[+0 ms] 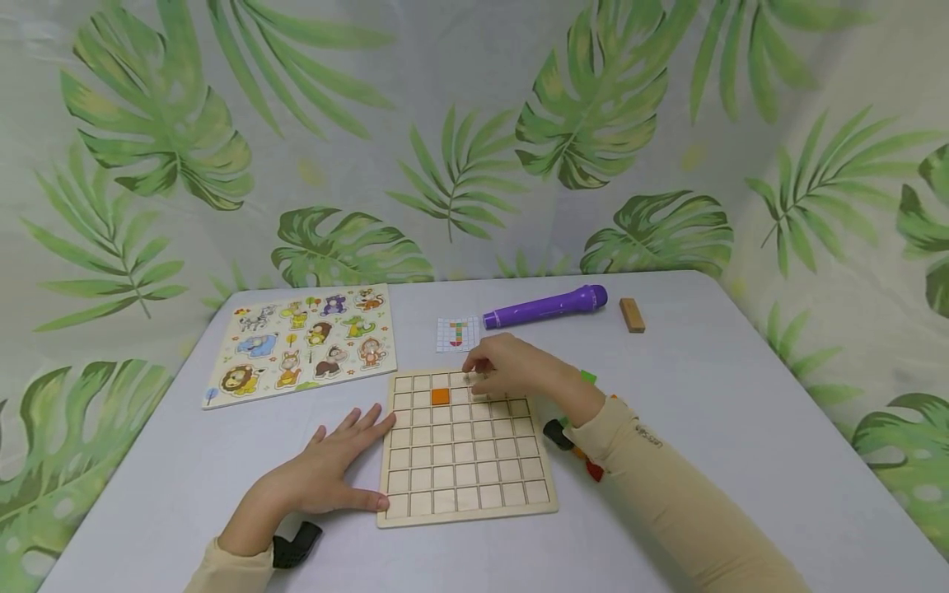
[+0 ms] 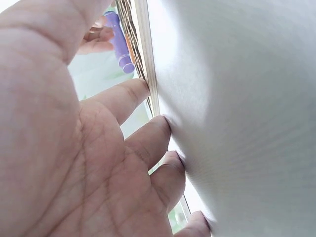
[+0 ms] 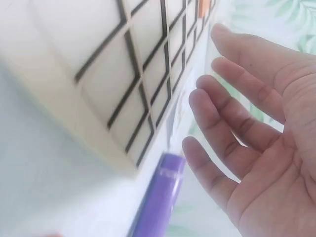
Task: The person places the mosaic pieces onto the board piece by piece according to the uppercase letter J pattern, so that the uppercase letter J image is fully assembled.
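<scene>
A wooden grid board [image 1: 467, 520] lies on the table in the head view. One orange square tile [image 1: 441, 397] sits in its second row from the top. My left hand [image 1: 326, 469] rests flat on the table with fingers spread, thumb and index finger touching the board's left edge. Over the board's upper right part hovers my right hand [image 1: 511, 366]. In the right wrist view its fingers [image 3: 212, 113] are loosely bent, with nothing between them. Behind the board lies a small card [image 1: 457, 333] printed with a coloured tile pattern on a grid.
Green [image 1: 588, 376] and red pieces [image 1: 595, 470] lie partly hidden under the right forearm. A purple toy microphone [image 1: 544, 308] and a wooden block [image 1: 632, 315] are at the back. An animal puzzle board [image 1: 304, 342] lies at the left.
</scene>
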